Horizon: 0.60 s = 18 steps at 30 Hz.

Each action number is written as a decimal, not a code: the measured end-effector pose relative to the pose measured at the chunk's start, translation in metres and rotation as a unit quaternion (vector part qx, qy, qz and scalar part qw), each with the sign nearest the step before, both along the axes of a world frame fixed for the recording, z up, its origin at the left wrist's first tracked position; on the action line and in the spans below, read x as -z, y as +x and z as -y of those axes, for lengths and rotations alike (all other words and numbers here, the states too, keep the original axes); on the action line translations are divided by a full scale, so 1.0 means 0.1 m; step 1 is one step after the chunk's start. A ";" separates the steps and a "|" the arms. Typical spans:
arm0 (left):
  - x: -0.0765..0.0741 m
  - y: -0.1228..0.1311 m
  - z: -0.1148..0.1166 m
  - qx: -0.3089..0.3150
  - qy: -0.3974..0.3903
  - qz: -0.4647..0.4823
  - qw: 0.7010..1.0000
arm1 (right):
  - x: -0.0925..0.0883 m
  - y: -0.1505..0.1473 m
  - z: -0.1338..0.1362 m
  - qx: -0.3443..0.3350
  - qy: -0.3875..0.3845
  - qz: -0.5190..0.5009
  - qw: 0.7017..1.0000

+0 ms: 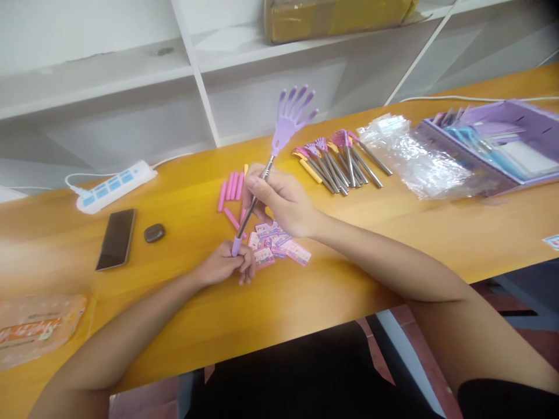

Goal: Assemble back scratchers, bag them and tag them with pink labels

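Orange wooden bench (393,244), white shelving behind. Left hand (227,265) closed around the purple grip end of a back scratcher (290,119), held mid-bench, head tilted far-right. Right hand (283,203) pinches its steel shaft. Printed tags (282,247) just right of the left hand; pink sleeves (231,186) beyond; scratcher pile (340,163) far right; phone (116,238) left.

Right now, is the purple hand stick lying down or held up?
Held up, tilted: the purple back scratcher has its handle in the left hand, its shaft in the right hand, its head raised.
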<state>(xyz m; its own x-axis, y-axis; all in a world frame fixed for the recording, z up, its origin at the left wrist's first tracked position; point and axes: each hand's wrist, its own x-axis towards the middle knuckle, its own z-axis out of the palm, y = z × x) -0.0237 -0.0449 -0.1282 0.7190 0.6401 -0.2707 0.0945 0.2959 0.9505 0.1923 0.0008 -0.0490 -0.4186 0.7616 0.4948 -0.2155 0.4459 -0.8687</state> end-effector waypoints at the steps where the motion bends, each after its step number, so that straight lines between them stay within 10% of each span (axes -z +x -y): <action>1: 0.01 0.00 0.00 -0.005 -0.010 0.003 1.000 | 0.01 0.00 -0.01 0.000 -0.001 0.001 1.000; 18: 0.02 0.02 0.00 -0.038 -0.084 -0.001 0.996 | 0.26 -0.13 -0.07 0.027 -0.042 -0.056 0.997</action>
<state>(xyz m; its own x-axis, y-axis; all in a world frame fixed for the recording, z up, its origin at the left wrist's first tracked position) -0.0218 -0.0448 -0.1306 0.6700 0.6381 -0.3794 0.0677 0.4564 0.8872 0.1794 0.0075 -0.0748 -0.3220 0.8223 0.4691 -0.2904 0.3859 -0.8757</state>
